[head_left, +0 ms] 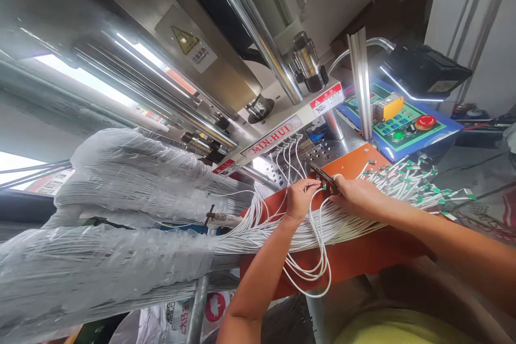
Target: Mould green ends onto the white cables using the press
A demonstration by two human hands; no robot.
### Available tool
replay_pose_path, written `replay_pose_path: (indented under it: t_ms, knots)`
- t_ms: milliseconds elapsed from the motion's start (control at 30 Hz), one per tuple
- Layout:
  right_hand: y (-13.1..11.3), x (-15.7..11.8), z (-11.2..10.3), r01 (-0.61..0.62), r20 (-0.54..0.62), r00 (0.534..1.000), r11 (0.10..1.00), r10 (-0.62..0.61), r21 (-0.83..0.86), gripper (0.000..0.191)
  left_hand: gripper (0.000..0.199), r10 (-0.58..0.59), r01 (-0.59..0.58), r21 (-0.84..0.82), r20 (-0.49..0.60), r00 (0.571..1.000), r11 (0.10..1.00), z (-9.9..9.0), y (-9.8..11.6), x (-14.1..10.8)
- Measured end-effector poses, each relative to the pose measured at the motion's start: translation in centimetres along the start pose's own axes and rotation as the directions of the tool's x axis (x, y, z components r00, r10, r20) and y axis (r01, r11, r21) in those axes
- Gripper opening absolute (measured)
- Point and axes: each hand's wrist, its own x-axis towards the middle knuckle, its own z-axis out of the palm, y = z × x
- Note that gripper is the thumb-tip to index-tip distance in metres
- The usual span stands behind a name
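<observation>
Orange bench [355,258], wires [309,231] at left grip [300,199], dark strip [322,177] in right grip [352,196]

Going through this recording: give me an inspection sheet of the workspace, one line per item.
surface: orange-red bench top under the wires, with an orange plate beside the machine.
job's things: white wires with small green tips, fanned across the bench; narrow dark bar between the hands.
clutter: white printed plastic sack below the bench.
grippers: left hand at the wires beside the bar; right hand at the bar's near end.
cables: thick white wire bundles in clear plastic film; ribbed silver conduit.
surroundings: chrome-rodded MIN-HUI machine; green control panel with a red button.
</observation>
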Motion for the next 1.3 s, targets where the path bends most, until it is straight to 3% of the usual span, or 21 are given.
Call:
replay_pose_path:
  t_ms: [1000,1167,1300]
  knots:
    - [-0.1,0.2,-0.1,0.015,0.007,1.0,1.0,-0.015,-0.014,0.027,0.012,-0.042,0.039,-0.054,-0.065,0.997,0.998,0.9,-0.5,0.1]
    - [-0.3,-0.1,-0.2,-0.01,0.018,1.0,1.0,0.01,-0.007,0.027,0.013,-0.137,0.141,-0.072,0.054,0.989,0.987,-0.7,0.4,0.3]
    - [-0.3,-0.1,-0.3,-0.001,0.015,1.0,1.0,0.001,-0.006,0.027,0.026,-0.247,0.275,-0.177,0.167,0.955,0.945,-2.8,0.6,-0.4]
